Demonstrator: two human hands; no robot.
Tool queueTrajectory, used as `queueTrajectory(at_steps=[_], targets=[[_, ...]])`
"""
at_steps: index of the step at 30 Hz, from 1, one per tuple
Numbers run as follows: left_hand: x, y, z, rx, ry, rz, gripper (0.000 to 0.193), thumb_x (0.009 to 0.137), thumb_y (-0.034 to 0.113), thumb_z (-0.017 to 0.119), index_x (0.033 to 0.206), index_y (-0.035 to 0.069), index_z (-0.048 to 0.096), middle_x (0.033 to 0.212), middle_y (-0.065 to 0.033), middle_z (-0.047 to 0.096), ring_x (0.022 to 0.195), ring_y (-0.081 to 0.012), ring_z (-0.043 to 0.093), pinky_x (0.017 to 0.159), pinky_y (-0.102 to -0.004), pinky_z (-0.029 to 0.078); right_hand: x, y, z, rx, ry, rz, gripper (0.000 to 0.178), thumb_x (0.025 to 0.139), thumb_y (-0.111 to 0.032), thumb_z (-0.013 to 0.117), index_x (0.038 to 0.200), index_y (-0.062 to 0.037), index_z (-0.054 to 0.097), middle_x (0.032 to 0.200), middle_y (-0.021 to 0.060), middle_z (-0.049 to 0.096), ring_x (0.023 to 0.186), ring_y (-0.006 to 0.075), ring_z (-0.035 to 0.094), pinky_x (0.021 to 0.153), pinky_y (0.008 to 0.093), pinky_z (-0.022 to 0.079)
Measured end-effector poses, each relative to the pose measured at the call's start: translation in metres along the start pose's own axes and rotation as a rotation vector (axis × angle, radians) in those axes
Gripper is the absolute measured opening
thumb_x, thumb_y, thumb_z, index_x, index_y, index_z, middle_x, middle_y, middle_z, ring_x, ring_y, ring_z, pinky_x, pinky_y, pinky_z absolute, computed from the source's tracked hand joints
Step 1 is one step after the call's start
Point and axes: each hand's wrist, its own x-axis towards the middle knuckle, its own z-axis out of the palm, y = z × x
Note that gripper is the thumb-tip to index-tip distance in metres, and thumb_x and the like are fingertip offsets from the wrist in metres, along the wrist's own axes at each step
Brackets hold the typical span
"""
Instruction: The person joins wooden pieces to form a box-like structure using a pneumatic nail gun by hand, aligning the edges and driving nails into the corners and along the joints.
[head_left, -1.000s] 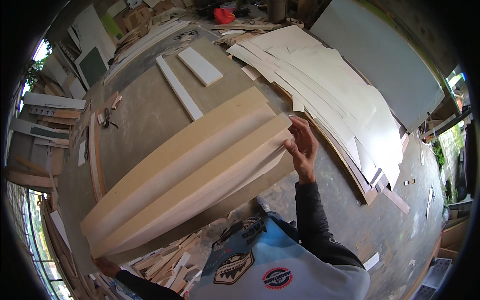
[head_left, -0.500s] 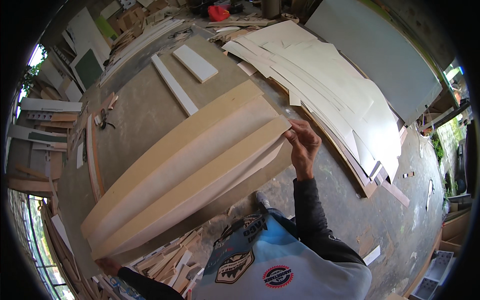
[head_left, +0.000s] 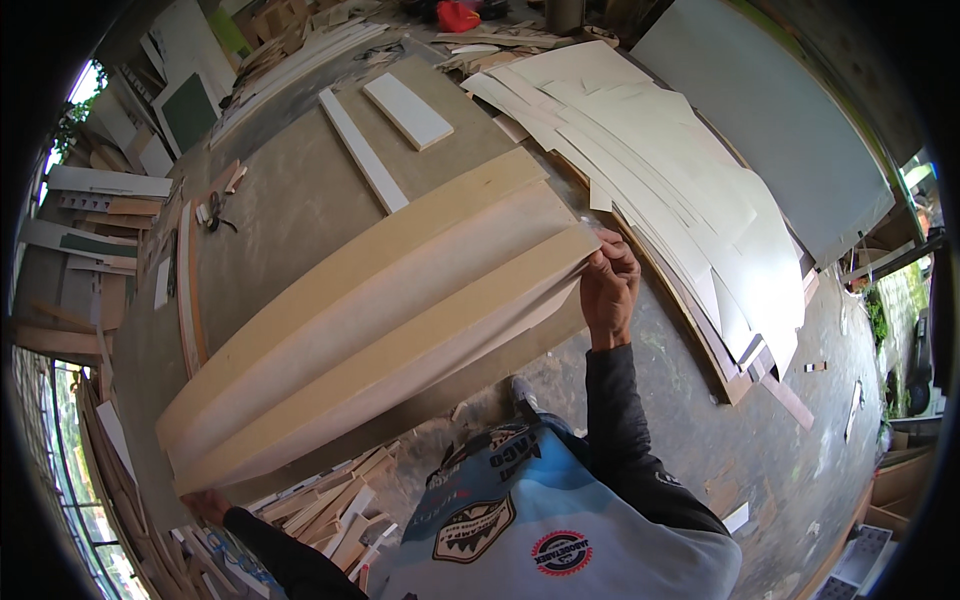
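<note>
A long wooden trough-like piece (head_left: 400,357), with two pale tan strips along a whitish recessed middle, stretches diagonally across the view. Its far right end is gripped by my right hand (head_left: 612,290), thumb on the near side and fingers bent round the corner. At the near left end my left hand (head_left: 208,506) is closed on the lower corner, its fingers mostly hidden beneath. The piece is over a grey-brown work table (head_left: 265,225); whether its underside touches the table cannot be seen.
A narrow white board (head_left: 362,150) and a shorter, wider one (head_left: 408,112) lie beyond the piece. Stacked white sheets (head_left: 640,170) stand to the right, with a large grey panel (head_left: 765,130) behind. Wood offcuts (head_left: 335,510) lie near my left forearm; black-handled scissors (head_left: 213,212) rest at left.
The view has shifted a little, so the table and boards appear slightly higher and further right. Both hands keep their hold; the piece's left end sits a bit higher in view.
</note>
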Motion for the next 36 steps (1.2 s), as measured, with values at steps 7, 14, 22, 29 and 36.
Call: queueTrajectory(at_steps=[7,14,22,29,36], targets=[[0.028,0.011,-0.041,-0.327,-0.023,-0.103,0.036,0.098,0.013,0.052,0.133,0.004,0.047,0.135,-0.014,0.053,0.126,-0.0274,0.051,0.109,-0.0431,0.037,-0.001,0.003,0.007,-0.004,-0.007,0.014,0.009,0.089,0.0,0.069,0.098,-0.001,0.069,0.116,0.0129,0.067,0.112,0.0218,0.062,0.105,0.0382,0.042],[-0.036,0.036,0.045,-0.716,0.202,-0.418,0.026,0.1,0.017,0.055,0.126,0.01,0.058,0.135,-0.0112,0.057,0.126,-0.0269,0.052,0.106,-0.0429,0.04,0.0,-0.002,-0.004,-0.077,-0.012,-0.078,0.009,0.089,0.002,0.068,0.097,-0.0017,0.069,0.113,0.0133,0.068,0.111,0.0215,0.062,0.105,0.0379,0.042],[-0.023,-0.017,0.02,-0.714,0.014,-0.295,0.032,0.092,0.02,0.068,0.123,0.011,0.063,0.126,-0.0065,0.065,0.116,-0.0234,0.061,0.091,-0.0356,0.051,-0.003,0.005,-0.007,-0.17,0.026,-0.208,0.013,0.091,0.001,0.067,0.104,-0.0023,0.07,0.112,0.0129,0.069,0.107,0.0207,0.064,0.1,0.0353,0.047],[-0.007,-0.024,-0.011,-0.721,-0.077,-0.234,0.041,0.089,0.017,0.074,0.127,0.012,0.061,0.128,-0.0048,0.064,0.112,-0.0207,0.062,0.077,-0.029,0.054,-0.002,0.009,-0.005,-0.182,0.062,-0.218,0.011,0.092,-0.003,0.068,0.103,-0.0024,0.07,0.11,0.0118,0.069,0.099,0.0184,0.066,0.093,0.0327,0.052],[-0.027,-0.005,-0.002,-1.007,-0.083,-0.374,0.047,0.089,0.007,0.073,0.133,0.012,0.059,0.133,-0.0047,0.062,0.104,-0.013,0.061,0.05,-0.0193,0.042,0.0,0.009,-0.019,-0.138,0.009,-0.14,0.005,0.095,-0.004,0.065,0.1,-0.0026,0.065,0.111,0.0102,0.063,0.104,0.017,0.062,0.096,0.0321,0.049]])
